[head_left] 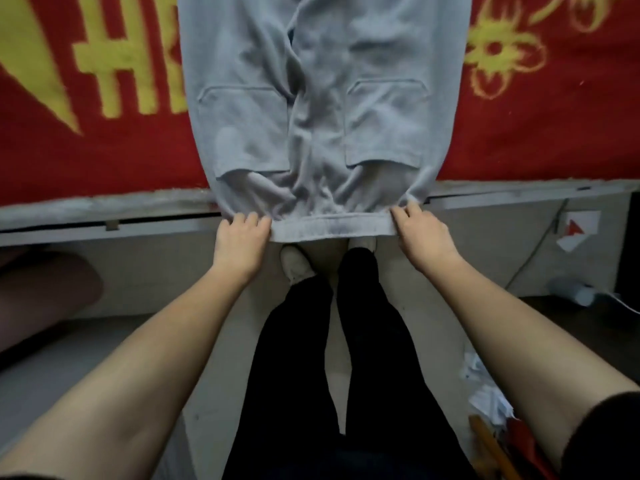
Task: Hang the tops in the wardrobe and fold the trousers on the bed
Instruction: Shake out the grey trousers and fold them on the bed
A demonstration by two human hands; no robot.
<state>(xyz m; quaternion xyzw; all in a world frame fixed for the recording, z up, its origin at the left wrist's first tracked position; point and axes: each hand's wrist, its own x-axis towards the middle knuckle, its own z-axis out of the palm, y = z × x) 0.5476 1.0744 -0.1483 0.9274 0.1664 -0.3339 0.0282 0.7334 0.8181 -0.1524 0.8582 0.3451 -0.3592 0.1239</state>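
- Grey trousers (322,98): spread flat on the red blanket (69,157), back pockets (249,129) facing up, legs running away from the bed edge (104,216).
- Waistband (332,228): hangs just over the bed edge, stretched straight between the two hands.
- Left hand (240,237): fingers curled over the waistband's left end, grasping it just below the bed edge.
- Right hand (424,233): grasps the waistband's right end, beside the bed edge.
- Pale shoes (296,263): on the floor beneath the bed edge.

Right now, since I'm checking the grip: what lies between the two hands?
In the head view, the grey trousers' waistband spans from the left hand to the right hand.
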